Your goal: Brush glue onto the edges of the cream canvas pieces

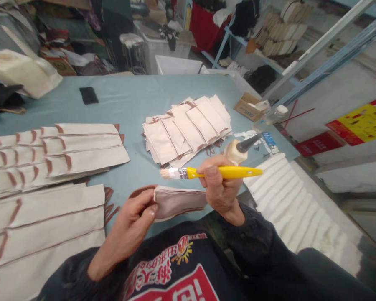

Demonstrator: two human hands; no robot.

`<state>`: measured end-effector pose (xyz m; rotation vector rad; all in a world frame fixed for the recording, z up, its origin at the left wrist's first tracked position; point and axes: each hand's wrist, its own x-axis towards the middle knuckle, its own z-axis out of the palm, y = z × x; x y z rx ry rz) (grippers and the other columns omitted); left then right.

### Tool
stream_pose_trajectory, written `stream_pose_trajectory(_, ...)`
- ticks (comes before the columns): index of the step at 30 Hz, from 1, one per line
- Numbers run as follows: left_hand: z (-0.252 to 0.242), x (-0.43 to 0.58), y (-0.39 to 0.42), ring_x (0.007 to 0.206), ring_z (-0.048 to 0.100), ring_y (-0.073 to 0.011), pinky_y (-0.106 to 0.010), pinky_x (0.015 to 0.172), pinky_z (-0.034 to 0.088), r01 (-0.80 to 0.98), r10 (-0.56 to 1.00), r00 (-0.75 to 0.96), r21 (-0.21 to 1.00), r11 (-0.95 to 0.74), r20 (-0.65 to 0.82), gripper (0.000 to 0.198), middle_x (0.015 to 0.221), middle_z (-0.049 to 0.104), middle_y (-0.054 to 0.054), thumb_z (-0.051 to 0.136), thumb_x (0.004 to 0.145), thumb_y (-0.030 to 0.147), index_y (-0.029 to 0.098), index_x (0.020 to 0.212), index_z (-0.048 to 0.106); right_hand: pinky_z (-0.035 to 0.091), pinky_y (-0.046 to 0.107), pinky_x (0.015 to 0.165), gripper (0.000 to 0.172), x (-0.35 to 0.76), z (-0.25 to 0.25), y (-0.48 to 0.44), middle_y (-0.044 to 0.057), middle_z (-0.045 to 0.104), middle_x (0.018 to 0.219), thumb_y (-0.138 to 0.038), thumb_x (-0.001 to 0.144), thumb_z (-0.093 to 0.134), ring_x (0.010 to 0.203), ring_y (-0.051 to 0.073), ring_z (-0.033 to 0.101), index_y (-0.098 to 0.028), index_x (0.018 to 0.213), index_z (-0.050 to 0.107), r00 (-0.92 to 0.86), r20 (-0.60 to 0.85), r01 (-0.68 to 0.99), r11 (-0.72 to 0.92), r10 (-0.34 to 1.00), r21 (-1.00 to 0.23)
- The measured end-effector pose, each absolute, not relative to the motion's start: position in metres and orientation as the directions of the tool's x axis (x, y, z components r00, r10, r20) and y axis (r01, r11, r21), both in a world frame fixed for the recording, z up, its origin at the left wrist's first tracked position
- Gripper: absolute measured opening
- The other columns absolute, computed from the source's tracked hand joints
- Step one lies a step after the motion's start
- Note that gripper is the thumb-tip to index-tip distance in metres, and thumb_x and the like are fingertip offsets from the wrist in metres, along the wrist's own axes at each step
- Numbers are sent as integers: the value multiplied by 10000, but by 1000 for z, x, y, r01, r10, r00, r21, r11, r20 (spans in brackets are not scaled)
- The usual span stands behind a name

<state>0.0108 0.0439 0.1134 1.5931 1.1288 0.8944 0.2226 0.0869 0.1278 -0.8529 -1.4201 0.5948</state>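
Note:
My left hand [133, 223] pinches the left end of a folded beige fabric piece [178, 203] with a brown edge, held above the near side of the table. In my right hand [221, 186] is a yellow-handled paintbrush [235, 172], lying level with its bristles to the left, over the fabric piece. White residue covers the upper bristles. Just beyond my right hand stands a squat pale container [235, 152] with a dark cone-shaped top. A stack of similar beige pieces [188, 129] lies behind the brush.
Overlapping rows of beige pieces [90, 144] cover the table's left side. A dark flat rectangle [89, 95] lies farther back on the blue-green table [119, 100]. At the right are a small cardboard box [249, 106], a clear bottle [274, 116] and layered white material [294, 209].

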Motion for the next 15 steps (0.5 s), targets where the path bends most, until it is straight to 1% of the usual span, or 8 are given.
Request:
stream_pose_trajectory(3,101,13,39,644,607,-146,-247,659,489,370,927,295,867,-334,231,253,708,658,1,491,936,145,196,773,678,472,243,501,249,230,136,80,-26,677,676,-362,1039,602,523,97,573,-223,851,686,-76,667,245,662,741,-708)
stream_pose_trajectory(5,94,13,36,586,577,-124,-230,616,470,411,897,279,801,-435,343,241,654,613,24,507,921,106,206,731,617,495,251,540,264,232,144,77,-20,696,675,-356,1051,583,565,108,622,-225,839,669,-184,716,267,735,673,-623)
stream_pose_trajectory(6,92,12,35,581,577,-119,-225,603,465,420,880,277,776,-471,385,242,654,613,25,511,913,86,212,722,593,495,249,547,272,233,148,75,-24,695,665,-354,1060,569,563,107,627,-226,837,659,-237,728,268,764,643,-587)
stream_pose_trajectory(9,91,11,32,569,568,-112,-218,582,457,437,841,272,719,-541,467,266,646,606,31,518,898,47,225,702,539,463,245,531,279,231,157,68,-38,664,626,-361,1076,564,524,91,593,-213,851,641,-373,730,247,819,573,-517)
stream_pose_trajectory(12,94,11,31,553,552,-115,-221,561,448,478,836,263,688,-546,482,267,618,557,45,521,905,43,236,720,520,410,288,501,275,228,158,59,-48,623,604,-358,1065,598,509,97,530,-192,850,643,-510,693,256,859,509,-443)
stream_pose_trajectory(15,96,13,30,580,577,-128,-228,572,466,484,830,279,676,-555,482,245,635,566,40,517,914,46,243,767,525,354,335,474,274,223,153,50,-57,546,579,-300,1045,620,496,120,447,-190,798,662,-588,676,306,895,445,-324)
